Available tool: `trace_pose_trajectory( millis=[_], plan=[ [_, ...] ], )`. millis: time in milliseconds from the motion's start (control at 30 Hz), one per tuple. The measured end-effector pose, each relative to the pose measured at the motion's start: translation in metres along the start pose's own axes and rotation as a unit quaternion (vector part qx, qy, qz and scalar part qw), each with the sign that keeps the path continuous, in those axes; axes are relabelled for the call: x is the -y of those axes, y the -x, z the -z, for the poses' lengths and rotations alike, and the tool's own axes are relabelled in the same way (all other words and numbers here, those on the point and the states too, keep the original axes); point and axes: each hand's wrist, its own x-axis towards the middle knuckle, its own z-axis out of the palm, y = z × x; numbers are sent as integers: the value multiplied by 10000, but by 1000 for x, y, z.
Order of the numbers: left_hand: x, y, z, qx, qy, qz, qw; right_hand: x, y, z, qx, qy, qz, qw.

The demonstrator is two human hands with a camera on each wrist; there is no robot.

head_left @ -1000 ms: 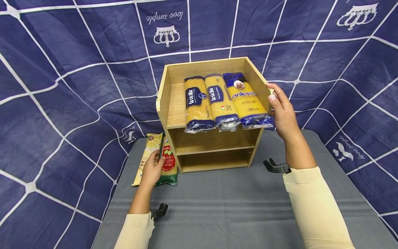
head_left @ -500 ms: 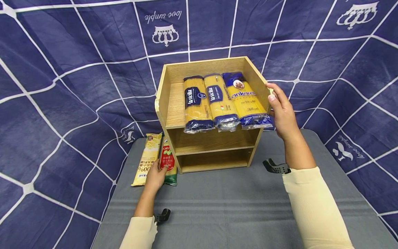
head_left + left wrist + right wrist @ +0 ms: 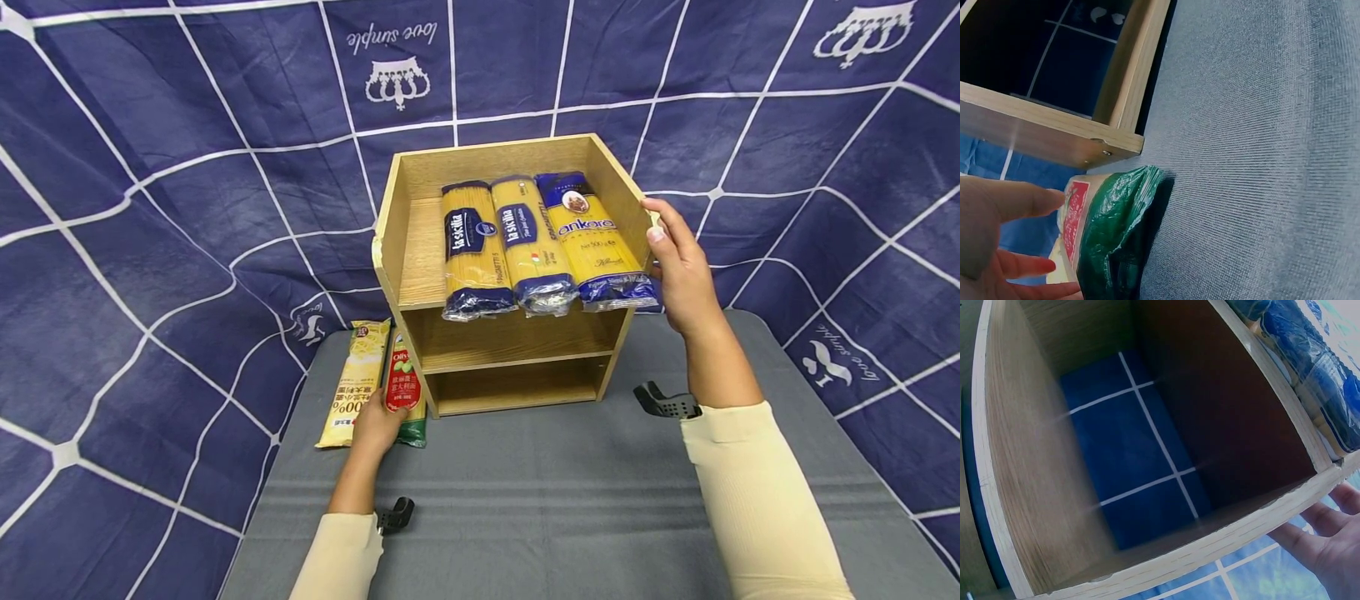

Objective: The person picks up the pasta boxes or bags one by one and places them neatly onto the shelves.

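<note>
My left hand (image 3: 377, 425) is at a red-labelled spaghetti bag (image 3: 403, 383) with a green end, lying against the shelf's left side. In the left wrist view the thumb (image 3: 1044, 201) reaches along the label side, and the fairly straight fingers (image 3: 1029, 265) lie at the bag's other edge. My right hand (image 3: 681, 279) grips the front edge of the right panel of a wooden shelf unit (image 3: 517, 365), thumb in front and fingers over the outside. On the shelf's top lie two la Sicilia spaghetti packs (image 3: 474, 250) (image 3: 528, 242) and an Ankara pack (image 3: 596, 242).
A yellow pasta bag (image 3: 356, 383) lies left of the red-labelled one on the grey cloth (image 3: 540, 500). Below the top tier the unit has two open compartments. A blue white-lined curtain (image 3: 300, 83) surrounds the table at the back and sides.
My left hand has moved from between the two bags slightly right and down, its thumb now over the red-labelled spaghetti bag. The right hand stays on the shelf panel.
</note>
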Motion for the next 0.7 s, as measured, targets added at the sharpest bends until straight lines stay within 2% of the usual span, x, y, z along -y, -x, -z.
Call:
trace_pose_trajectory(
  millis=[233, 433, 700],
  plan=[
    [-1, -1, 0, -104, -298, -174, 9993, 1, 1, -1, -6, 13, -5, 10000],
    [-2, 1, -2, -85, -429, -194, 9989, -1, 0, -1, -1, 5, -27, 10000],
    [3, -6, -2, 207, -414, -110, 9989, -1, 0, 0, -39, 34, -5, 10000]
  ],
)
